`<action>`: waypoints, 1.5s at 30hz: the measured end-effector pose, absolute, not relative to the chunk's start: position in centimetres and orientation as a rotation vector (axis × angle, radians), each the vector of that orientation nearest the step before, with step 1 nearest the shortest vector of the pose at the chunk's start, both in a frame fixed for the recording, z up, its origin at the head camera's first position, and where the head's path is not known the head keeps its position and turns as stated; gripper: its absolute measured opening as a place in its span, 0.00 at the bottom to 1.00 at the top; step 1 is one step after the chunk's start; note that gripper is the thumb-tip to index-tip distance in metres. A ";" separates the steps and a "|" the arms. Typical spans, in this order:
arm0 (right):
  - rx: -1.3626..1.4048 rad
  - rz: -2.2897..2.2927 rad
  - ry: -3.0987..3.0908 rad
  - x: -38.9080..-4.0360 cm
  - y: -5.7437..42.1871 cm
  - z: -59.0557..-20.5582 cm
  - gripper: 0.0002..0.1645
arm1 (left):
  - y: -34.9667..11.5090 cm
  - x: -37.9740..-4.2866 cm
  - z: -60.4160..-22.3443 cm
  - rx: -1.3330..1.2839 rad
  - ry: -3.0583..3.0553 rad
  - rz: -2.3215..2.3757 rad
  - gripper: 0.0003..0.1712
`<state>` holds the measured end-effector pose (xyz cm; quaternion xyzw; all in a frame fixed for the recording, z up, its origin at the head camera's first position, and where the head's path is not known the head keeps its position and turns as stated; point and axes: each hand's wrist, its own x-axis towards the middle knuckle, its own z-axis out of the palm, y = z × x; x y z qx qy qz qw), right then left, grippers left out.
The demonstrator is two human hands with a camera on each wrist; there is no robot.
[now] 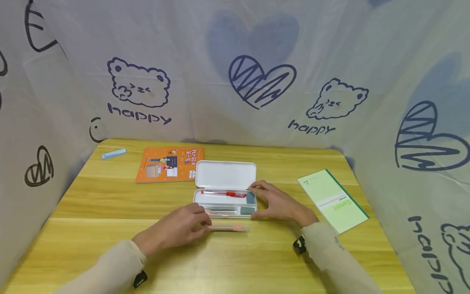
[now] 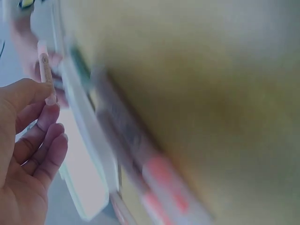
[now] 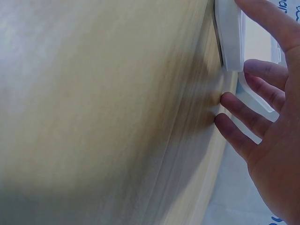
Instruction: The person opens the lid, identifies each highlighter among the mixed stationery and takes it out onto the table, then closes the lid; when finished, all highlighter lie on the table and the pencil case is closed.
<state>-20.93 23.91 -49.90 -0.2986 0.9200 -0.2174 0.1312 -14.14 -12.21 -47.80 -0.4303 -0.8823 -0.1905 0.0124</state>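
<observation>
A white pencil case (image 1: 225, 173) lies with its lid tipped back on the table. Inside its far compartment is a red pen (image 1: 224, 193); the near one holds clear and grey-green items. My left hand (image 1: 180, 226) is at the case's near left corner. Between its thumb and forefinger it pinches a short pale pink tube with printing (image 2: 46, 70). My right hand (image 1: 280, 202) holds the right end of the case, thumb at the near corner and forefinger at the hinge corner. Pale pens with pink ends (image 1: 229, 228) lie just in front, blurred in the left wrist view.
An orange book (image 1: 170, 164) lies behind the case to the left. A small light-blue strip (image 1: 114, 153) is at the far left. On the right lies a green notebook (image 1: 332, 200). Printed white cloth (image 1: 205, 81) hangs around the table (image 1: 279, 265).
</observation>
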 end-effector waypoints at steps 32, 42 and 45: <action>-0.874 -0.616 2.679 -21.1 23.9 -50.0 0.58 | -11.3 -12.6 -49.4 -1.522 -2.678 -0.448 0.09; -0.882 -0.620 2.678 -21.1 23.8 -49.7 0.58 | -13.9 -17.1 -47.3 -1.268 -2.817 -0.521 0.19; -0.878 -0.617 2.676 -21.1 23.8 -49.7 0.58 | -14.9 -18.8 -47.3 -1.201 -2.888 -0.557 0.26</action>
